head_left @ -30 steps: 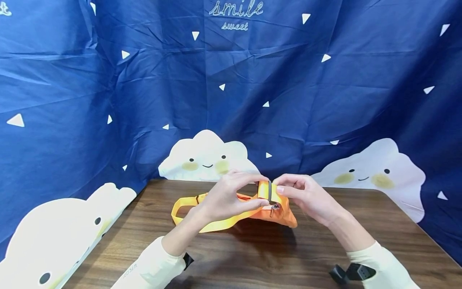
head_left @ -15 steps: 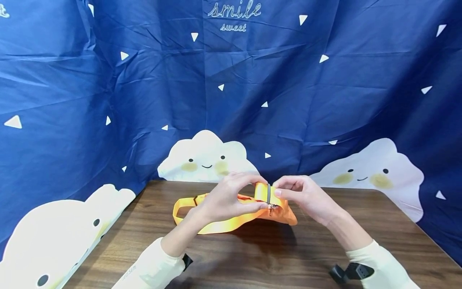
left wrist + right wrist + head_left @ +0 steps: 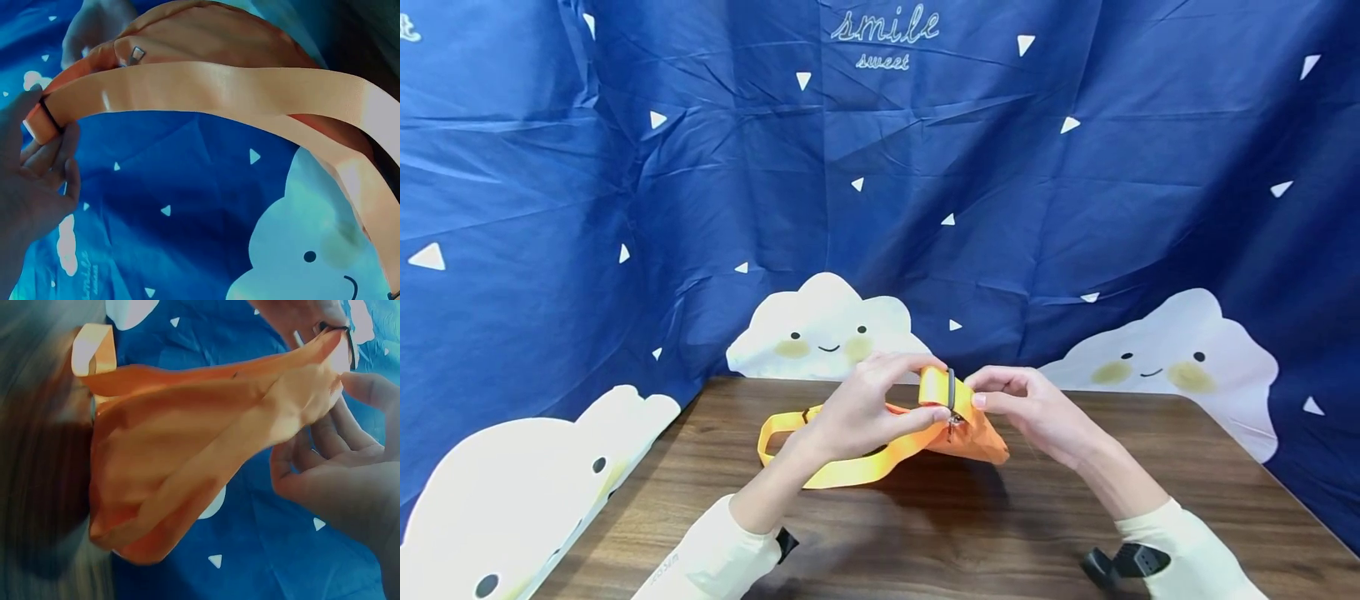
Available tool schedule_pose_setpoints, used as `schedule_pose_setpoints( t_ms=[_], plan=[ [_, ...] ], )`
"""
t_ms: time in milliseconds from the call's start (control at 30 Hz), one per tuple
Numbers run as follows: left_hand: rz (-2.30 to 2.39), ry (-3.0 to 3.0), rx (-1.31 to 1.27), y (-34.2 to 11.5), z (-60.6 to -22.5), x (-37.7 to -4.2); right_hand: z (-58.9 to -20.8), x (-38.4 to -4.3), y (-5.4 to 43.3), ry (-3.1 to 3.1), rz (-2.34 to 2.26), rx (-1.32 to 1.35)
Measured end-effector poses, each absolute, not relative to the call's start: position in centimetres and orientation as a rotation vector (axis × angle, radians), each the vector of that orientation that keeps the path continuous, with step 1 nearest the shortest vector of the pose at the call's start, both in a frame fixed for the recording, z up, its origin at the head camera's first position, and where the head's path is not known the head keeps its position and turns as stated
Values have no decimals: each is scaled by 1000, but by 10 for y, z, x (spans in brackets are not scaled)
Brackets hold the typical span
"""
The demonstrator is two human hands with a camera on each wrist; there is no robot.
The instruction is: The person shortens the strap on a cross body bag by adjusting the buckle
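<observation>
An orange waist bag (image 3: 981, 446) hangs at a slant over the table, its zip pull near the top and its belly facing the right wrist camera. Its yellow-orange strap (image 3: 850, 473) loops out to the left. Close to the bag's end, a dark slider buckle (image 3: 951, 388) sits across the folded strap. My left hand (image 3: 868, 408) pinches the strap fold beside the buckle, between thumb and fingers. On the other side, my right hand (image 3: 1041, 417) pinches the strap where it joins the bag's end; in the right wrist view the bag (image 3: 181, 437) partly hides the grip.
The brown wooden table (image 3: 880, 542) spreads beneath both arms. Behind it hangs a blue curtain (image 3: 737, 167) with white triangles and smiling clouds. A black wrist device (image 3: 1138, 560) is strapped at the right cuff, and a dark one (image 3: 786, 543) shows at the left.
The strap fold and buckle have shifted slightly left and tilted with my left hand. The bag's end has followed a little, and my right hand keeps its pinch.
</observation>
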State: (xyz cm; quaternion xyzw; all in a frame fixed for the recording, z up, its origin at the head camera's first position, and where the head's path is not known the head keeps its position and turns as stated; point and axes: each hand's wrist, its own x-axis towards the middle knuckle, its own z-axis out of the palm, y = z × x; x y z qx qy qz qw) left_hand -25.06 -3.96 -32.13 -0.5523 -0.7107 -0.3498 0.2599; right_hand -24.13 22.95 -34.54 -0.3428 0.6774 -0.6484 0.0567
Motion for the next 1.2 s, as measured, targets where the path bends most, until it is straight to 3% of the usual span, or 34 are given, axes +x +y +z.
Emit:
schedule_pose_setpoints(
  t_ms=[667,1200],
  plan=[
    [-926,-1952,-1630,-36,-324,-259,-347,-242,227,2096,-1918,-1025],
    [-1003,-1938,-1577,-41,-321,-257,-357,-257,237,1971,-1937,-1080]
  ],
)
